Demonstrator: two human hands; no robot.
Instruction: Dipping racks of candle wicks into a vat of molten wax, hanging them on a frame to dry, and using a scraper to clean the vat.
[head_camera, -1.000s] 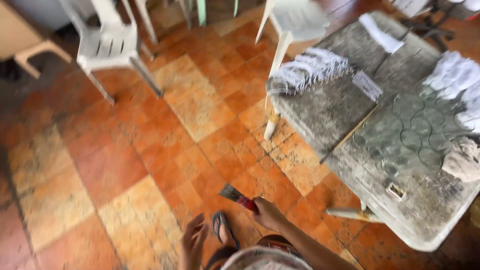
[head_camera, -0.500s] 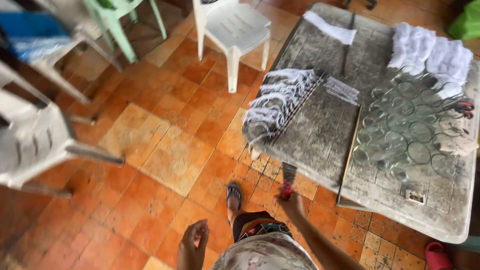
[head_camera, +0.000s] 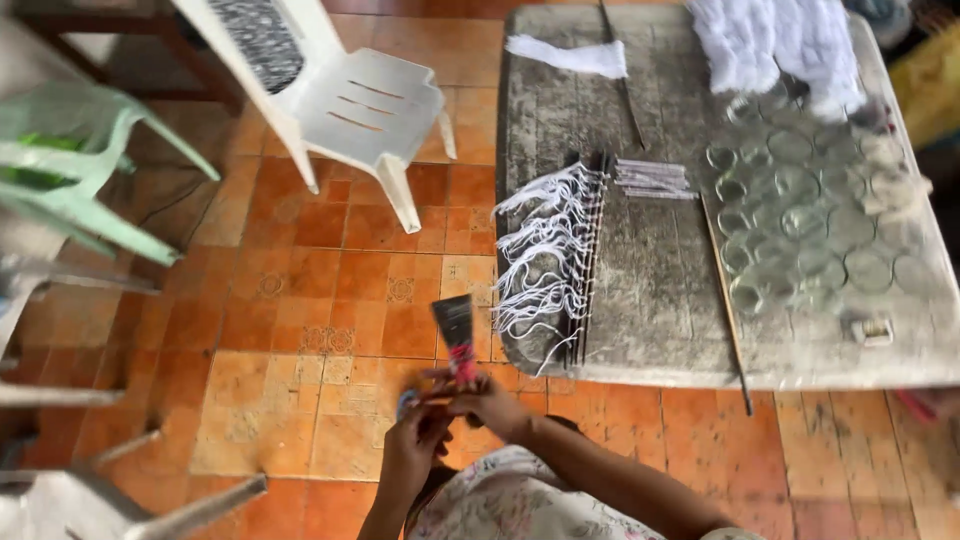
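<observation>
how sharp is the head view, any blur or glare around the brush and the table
Head view: the red-handled flat paintbrush and both hands, left and right, look soft with motion blur; the grey worn tabletop is fairly sharp; the clear glass jars look hazy; daylight is even, shadows faint.

Table (head_camera: 650, 300) as landmark: fringed strands on rods (head_camera: 560, 265) lie along its left edge, glass jars (head_camera: 810, 220) on its right half, cloth pile (head_camera: 775, 35) at far right, a thin stick (head_camera: 727, 300) between. Chair (head_camera: 350, 105) left of table. Both hands, right hand (head_camera: 490, 405) and left hand (head_camera: 415, 450), with a brush (head_camera: 455, 335), just before the table's near left corner.
</observation>
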